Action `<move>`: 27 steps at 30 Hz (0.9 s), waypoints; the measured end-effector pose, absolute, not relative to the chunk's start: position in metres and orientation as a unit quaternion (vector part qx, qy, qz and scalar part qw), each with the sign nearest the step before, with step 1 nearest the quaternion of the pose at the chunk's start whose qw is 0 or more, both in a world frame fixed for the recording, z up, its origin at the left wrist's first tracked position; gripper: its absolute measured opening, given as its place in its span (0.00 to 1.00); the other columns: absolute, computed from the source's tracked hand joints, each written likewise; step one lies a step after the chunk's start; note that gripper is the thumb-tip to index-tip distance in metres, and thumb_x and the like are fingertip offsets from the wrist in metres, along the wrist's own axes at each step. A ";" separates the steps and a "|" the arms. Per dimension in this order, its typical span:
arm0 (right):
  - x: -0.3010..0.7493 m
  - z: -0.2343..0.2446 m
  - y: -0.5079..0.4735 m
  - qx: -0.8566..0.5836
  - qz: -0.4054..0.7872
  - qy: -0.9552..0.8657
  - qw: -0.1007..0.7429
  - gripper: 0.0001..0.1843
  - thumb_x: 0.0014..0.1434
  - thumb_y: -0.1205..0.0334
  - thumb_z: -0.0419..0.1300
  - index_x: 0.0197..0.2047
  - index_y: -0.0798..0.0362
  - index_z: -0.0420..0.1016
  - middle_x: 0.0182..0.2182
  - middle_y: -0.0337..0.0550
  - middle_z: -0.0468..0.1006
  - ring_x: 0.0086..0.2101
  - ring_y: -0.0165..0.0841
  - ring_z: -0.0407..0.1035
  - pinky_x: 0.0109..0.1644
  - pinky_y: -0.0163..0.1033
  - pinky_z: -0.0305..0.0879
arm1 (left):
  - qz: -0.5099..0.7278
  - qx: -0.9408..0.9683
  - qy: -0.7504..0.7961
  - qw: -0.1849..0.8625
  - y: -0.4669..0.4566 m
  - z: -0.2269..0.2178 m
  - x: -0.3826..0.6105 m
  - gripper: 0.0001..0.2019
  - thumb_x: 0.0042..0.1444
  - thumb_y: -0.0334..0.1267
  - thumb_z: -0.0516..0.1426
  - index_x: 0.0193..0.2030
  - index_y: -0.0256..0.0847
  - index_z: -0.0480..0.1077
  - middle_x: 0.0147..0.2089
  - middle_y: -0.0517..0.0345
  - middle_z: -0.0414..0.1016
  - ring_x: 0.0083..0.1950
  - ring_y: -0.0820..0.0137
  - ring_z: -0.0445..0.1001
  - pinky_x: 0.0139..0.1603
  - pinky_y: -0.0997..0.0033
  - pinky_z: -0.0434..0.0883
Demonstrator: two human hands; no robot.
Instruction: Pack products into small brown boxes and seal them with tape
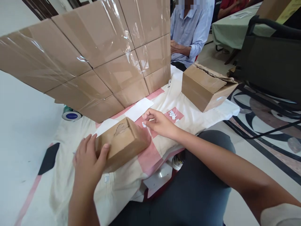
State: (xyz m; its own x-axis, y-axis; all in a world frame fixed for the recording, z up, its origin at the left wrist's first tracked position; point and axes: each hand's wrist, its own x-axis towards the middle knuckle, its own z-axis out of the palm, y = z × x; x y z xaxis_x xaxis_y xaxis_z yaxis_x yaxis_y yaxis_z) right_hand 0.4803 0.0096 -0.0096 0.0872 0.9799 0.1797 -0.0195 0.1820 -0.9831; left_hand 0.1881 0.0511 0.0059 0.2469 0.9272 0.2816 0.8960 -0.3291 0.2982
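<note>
**Small sticker going onto a small carton**

The left hand (88,161) clamps the near end of the small carton (123,142), which lies on the floor cloth (77,185) before the wrapped carton stack (94,59). The right hand (158,124) pinches a small white sticker (144,124) just beside the carton's far end. It seems the labelling step; the next move calls for steady, exact placing on the carton face.

head cam | worn on the person's head | faces forward and down over their lap | close to the cloth (70,175) on the floor, both forearms entering from the bottom edge | farther off: stacked boxes (94,59), a seated person (190,31) | single view, no overlap
</note>
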 end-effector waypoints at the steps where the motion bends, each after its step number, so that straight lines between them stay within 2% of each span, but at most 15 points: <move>1: 0.480 -0.016 0.015 -0.468 0.446 -0.501 0.575 0.07 0.55 0.65 0.60 0.36 0.51 0.64 0.32 0.34 0.69 0.29 0.27 0.64 0.33 0.33 0.58 | 0.181 0.791 0.581 0.066 0.062 0.007 0.175 0.33 0.67 0.60 0.45 0.68 0.38 0.63 0.74 0.40 0.59 0.76 0.45 0.53 0.74 0.34 0.51; 4: 0.478 -0.028 0.025 -0.467 0.491 -0.485 0.554 0.11 0.53 0.63 0.63 0.39 0.51 0.66 0.34 0.35 0.71 0.27 0.26 0.63 0.31 0.33 0.57 | 0.181 0.778 0.581 0.157 0.073 0.005 0.144 0.35 0.68 0.60 0.42 0.74 0.41 0.55 0.77 0.47 0.53 0.78 0.54 0.52 0.78 0.45 0.50; 7: 0.472 -0.030 0.025 -0.435 0.523 -0.491 0.544 0.11 0.54 0.64 0.64 0.40 0.51 0.67 0.32 0.34 0.73 0.28 0.26 0.66 0.33 0.33 0.59 | 0.210 0.768 0.577 0.183 0.066 -0.001 0.129 0.35 0.68 0.60 0.42 0.76 0.45 0.51 0.79 0.53 0.50 0.79 0.57 0.49 0.80 0.49 0.46; 11: 0.464 -0.027 0.016 -0.394 0.548 -0.514 0.530 0.09 0.56 0.66 0.63 0.40 0.51 0.67 0.30 0.33 0.74 0.32 0.29 0.71 0.39 0.36 0.63 | 0.222 0.775 0.561 0.191 0.057 -0.003 0.126 0.34 0.69 0.58 0.43 0.76 0.47 0.50 0.79 0.55 0.50 0.79 0.57 0.49 0.80 0.49 0.46; 18: 0.461 -0.025 0.006 -0.361 0.573 -0.540 0.499 0.11 0.59 0.67 0.63 0.44 0.51 0.66 0.32 0.33 0.74 0.31 0.26 0.68 0.40 0.35 0.63 | 0.219 0.806 0.529 0.150 0.055 -0.003 0.133 0.32 0.68 0.56 0.46 0.76 0.52 0.53 0.78 0.58 0.53 0.78 0.56 0.51 0.80 0.46 0.47; 22: 0.456 -0.024 0.002 -0.372 0.583 -0.540 0.480 0.10 0.59 0.68 0.62 0.42 0.51 0.65 0.32 0.34 0.74 0.31 0.26 0.67 0.37 0.34 0.62 | 0.206 0.806 0.538 0.134 0.053 -0.002 0.139 0.30 0.69 0.55 0.46 0.75 0.54 0.53 0.78 0.59 0.54 0.78 0.57 0.53 0.79 0.47 0.50; 27: 0.451 -0.022 -0.002 -0.390 0.580 -0.524 0.486 0.10 0.58 0.70 0.62 0.40 0.51 0.64 0.32 0.34 0.73 0.31 0.27 0.68 0.36 0.34 0.61 | 0.204 0.811 0.535 0.119 0.052 -0.004 0.138 0.30 0.69 0.55 0.46 0.75 0.53 0.53 0.77 0.56 0.55 0.78 0.57 0.53 0.79 0.47 0.49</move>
